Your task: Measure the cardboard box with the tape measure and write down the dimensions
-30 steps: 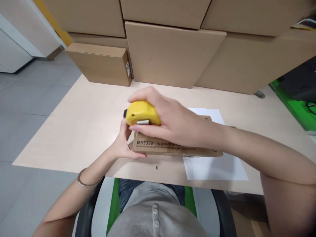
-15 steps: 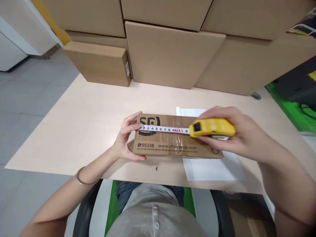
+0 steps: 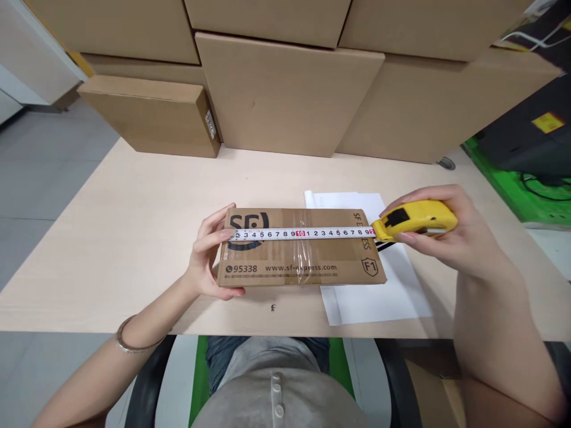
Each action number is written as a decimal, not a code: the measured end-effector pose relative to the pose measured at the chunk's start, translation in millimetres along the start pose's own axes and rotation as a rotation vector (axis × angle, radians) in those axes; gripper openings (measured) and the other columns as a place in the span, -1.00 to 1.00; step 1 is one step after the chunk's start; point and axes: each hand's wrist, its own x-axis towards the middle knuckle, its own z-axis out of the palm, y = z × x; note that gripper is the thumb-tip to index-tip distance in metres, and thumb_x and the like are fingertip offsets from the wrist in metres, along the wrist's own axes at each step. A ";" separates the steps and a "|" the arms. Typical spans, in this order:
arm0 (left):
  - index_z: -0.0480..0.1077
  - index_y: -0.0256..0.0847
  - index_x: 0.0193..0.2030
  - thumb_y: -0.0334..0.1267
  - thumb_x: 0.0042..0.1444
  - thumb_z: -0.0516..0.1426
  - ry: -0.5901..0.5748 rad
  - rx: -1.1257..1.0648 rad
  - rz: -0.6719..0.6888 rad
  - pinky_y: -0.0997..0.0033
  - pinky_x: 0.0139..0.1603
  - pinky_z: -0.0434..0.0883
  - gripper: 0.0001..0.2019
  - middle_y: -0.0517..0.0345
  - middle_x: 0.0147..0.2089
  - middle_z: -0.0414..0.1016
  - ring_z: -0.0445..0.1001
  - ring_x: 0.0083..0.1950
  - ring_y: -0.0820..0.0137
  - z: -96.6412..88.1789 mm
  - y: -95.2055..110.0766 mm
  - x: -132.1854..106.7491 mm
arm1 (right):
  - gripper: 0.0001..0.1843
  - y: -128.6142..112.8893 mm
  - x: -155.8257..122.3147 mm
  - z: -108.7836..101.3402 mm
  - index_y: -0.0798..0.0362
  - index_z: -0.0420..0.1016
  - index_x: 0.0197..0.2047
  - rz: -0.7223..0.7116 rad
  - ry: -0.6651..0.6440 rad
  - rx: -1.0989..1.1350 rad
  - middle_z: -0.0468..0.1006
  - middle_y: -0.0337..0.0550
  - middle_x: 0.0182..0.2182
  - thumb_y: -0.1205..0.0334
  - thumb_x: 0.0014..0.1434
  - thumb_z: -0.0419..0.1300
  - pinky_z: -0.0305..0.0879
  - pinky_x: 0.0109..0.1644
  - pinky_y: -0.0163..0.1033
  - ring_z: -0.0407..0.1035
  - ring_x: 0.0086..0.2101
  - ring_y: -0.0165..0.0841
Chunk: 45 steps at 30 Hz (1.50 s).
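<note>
Here's the brown carton (image 3: 250, 258) at the near middle of the table (image 3: 134, 238), long axis running left to right, its right part over white paper (image 3: 397, 297), and the tape blade (image 3: 276, 234) stretches along that same line across its top! The left hand (image 3: 207, 258) grasps the carton's left end, thumb on the blade's end, so it's the nearer hand, while the right hand (image 3: 468, 249) grips the yellow tape measure (image 3: 419, 217) at the right edge, carton lying leftward of that grip; large cardboard boxes (image 3: 285, 95) line the far side.
</note>
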 end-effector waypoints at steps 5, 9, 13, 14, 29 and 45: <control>0.31 0.34 0.30 0.38 -0.44 0.50 0.004 0.032 -0.007 -0.56 0.38 0.34 0.06 0.05 0.40 0.32 0.34 0.44 -0.27 -0.8 0.0 0.0 | -0.48 0.1 -1.4 1.1 -0.36 0.46 0.07 0.019 -0.002 0.001 0.58 -0.17 -0.03 0.28 0.12 0.48 0.52 -0.06 0.03 0.57 -0.10 -0.08; 0.28 0.35 0.36 0.33 -0.33 0.49 -0.016 0.014 0.023 -0.53 0.39 0.37 0.04 0.05 0.43 0.32 0.35 0.46 -0.25 -0.3 1.9 1.2 | -0.53 -3.2 -2.4 0.4 -0.29 0.47 0.04 -0.023 0.015 -0.030 0.60 -0.18 -0.08 0.22 0.13 0.49 0.54 -0.11 0.00 0.59 -0.14 -0.13; 0.25 0.30 0.44 0.30 -0.25 0.49 -0.028 -0.008 0.113 -0.47 0.40 0.40 0.06 0.05 0.48 0.30 0.32 0.50 -0.21 0.7 -2.6 3.8 | -0.54 -7.3 0.0 -2.7 -0.24 0.47 0.04 -0.095 0.011 -0.076 0.61 -0.16 -0.09 0.22 0.12 0.49 0.57 -0.22 -0.10 0.60 -0.22 -0.20; 0.23 0.28 0.47 0.31 -0.26 0.50 -0.029 -0.014 0.143 -0.44 0.40 0.41 0.10 0.04 0.49 0.30 0.32 0.51 -0.20 0.8 -4.5 4.3 | -0.52 -8.9 0.7 -2.9 -0.23 0.47 0.06 -0.125 0.008 -0.078 0.61 -0.16 -0.09 0.24 0.12 0.49 0.57 -0.24 -0.14 0.60 -0.22 -0.22; -0.17 0.08 0.68 0.29 -0.33 0.56 -0.143 -0.126 -0.018 -0.30 0.56 0.27 0.50 -0.25 0.64 0.09 0.16 0.62 -0.23 -4.7 -0.9 -0.2 | -0.46 -88.2 65.2 79.7 -0.19 0.37 0.26 -0.528 -0.245 -0.034 0.63 -0.14 0.11 0.11 0.29 0.43 0.64 -0.11 -0.13 0.63 -0.06 -0.19; 0.12 0.20 0.61 0.24 0.33 0.19 -0.175 -0.491 -0.500 -0.25 0.65 0.13 -0.23 0.12 0.67 0.13 0.07 0.67 -0.13 -26.6 4.3 0.7 | -0.68 -39.9 -21.0 12.6 -0.05 0.55 -0.20 0.577 0.010 0.497 0.65 -0.17 -0.44 -0.10 0.20 0.41 0.06 -0.74 -0.30 0.25 -0.72 -0.46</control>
